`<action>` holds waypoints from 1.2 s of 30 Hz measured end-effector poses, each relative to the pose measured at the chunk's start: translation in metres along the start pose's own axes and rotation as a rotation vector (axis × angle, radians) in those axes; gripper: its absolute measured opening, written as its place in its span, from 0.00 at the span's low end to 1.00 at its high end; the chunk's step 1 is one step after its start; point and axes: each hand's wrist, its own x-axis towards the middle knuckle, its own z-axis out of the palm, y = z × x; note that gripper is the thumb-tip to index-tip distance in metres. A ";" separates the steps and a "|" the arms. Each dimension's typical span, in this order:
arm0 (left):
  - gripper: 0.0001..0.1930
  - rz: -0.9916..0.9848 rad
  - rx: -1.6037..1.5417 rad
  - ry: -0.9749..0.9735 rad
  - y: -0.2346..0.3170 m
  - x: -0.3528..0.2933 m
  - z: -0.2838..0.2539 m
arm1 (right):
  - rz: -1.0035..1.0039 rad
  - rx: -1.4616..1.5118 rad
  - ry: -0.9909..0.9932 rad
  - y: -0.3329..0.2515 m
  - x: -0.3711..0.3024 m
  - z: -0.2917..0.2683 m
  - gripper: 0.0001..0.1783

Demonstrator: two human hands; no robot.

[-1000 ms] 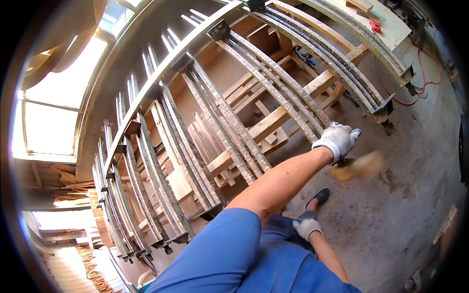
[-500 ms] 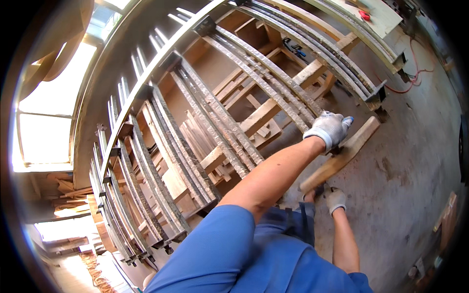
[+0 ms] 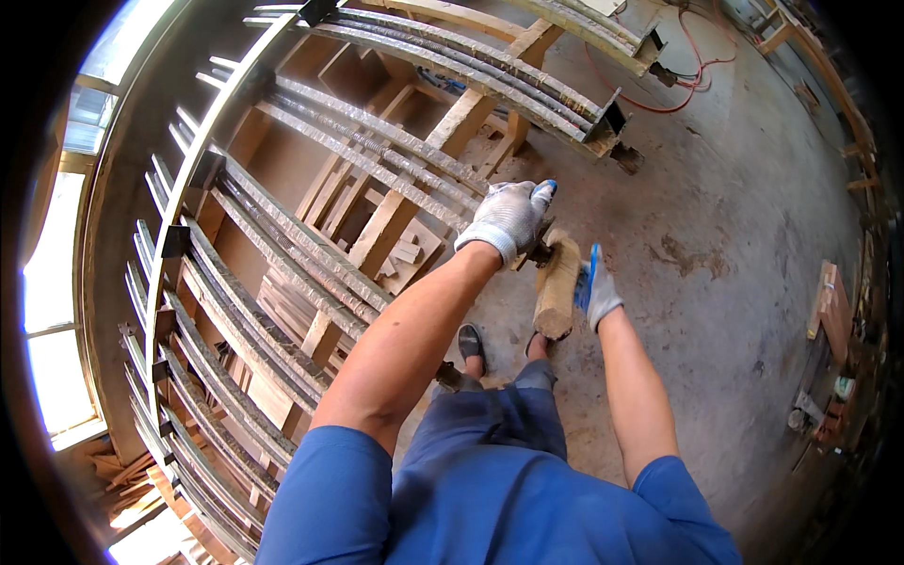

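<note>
My left hand [image 3: 511, 218], in a white knit glove with blue fingertips, is closed around the near end of a pair of metal bars [image 3: 377, 174] on the large rack; its fingers hide most of that end. Just past it a dark metal fitting [image 3: 535, 252] sticks out, against a thick piece of wood [image 3: 557, 287]. That wood hangs above the floor, its cut end toward me; what bears it is hidden. On its right side is my right hand [image 3: 599, 292], gloved with a blue palm, fingers stretched out beside the wood. Whether it touches the wood I cannot tell.
The rack's curved metal rail [image 3: 198, 155] carries several rows of glue-crusted bars. Beneath are wooden beams [image 3: 381, 231] and offcuts. A red hose [image 3: 692, 80] lies on the concrete floor [image 3: 697, 377]. Wooden boards [image 3: 829, 311] stand at the right, my shoe [image 3: 471, 347] below.
The view has shifted, so the rack sits further left. The piece of wood has turned from slanting to nearly end-on. My right hand has risen from below the wood to its right side.
</note>
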 end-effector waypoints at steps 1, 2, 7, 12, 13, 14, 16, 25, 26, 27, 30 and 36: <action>0.27 -0.005 -0.002 -0.014 0.002 -0.001 -0.001 | 0.070 0.081 -0.128 -0.011 0.009 0.002 0.39; 0.27 -0.011 -0.004 -0.026 0.004 -0.001 -0.004 | 0.119 0.127 -0.218 -0.018 0.019 0.006 0.38; 0.27 0.004 -0.009 -0.041 0.006 0.003 -0.001 | -0.077 0.274 -0.216 -0.041 0.063 0.029 0.36; 0.27 -0.017 -0.019 -0.040 0.002 0.000 -0.002 | -0.518 0.111 -0.024 -0.129 -0.041 0.074 0.29; 0.27 -0.017 -0.016 -0.032 0.000 0.001 -0.001 | -0.650 -0.080 -0.062 -0.136 -0.068 0.077 0.28; 0.27 -0.023 -0.018 -0.035 0.000 -0.001 -0.003 | -0.775 -0.275 -0.106 -0.136 -0.091 0.081 0.27; 0.27 -0.019 -0.023 -0.049 0.003 -0.002 -0.005 | -1.095 -0.371 -0.003 -0.107 -0.144 0.102 0.19; 0.28 0.053 0.034 0.004 -0.003 0.005 0.006 | -0.290 -1.345 -0.049 0.131 -0.140 0.004 0.24; 0.28 0.042 -0.030 -0.043 0.003 0.002 -0.001 | -0.192 -1.315 -0.009 0.122 -0.121 -0.006 0.25; 0.28 -0.016 -0.051 -0.106 0.011 -0.001 -0.011 | -0.133 -1.356 0.018 0.096 -0.102 -0.009 0.25; 0.27 0.003 -0.022 0.004 -0.004 0.001 -0.001 | -0.259 -1.263 0.127 0.049 -0.098 0.010 0.27; 0.26 0.024 0.007 -0.037 0.001 0.003 0.000 | -0.155 -1.233 0.078 0.083 -0.061 -0.032 0.26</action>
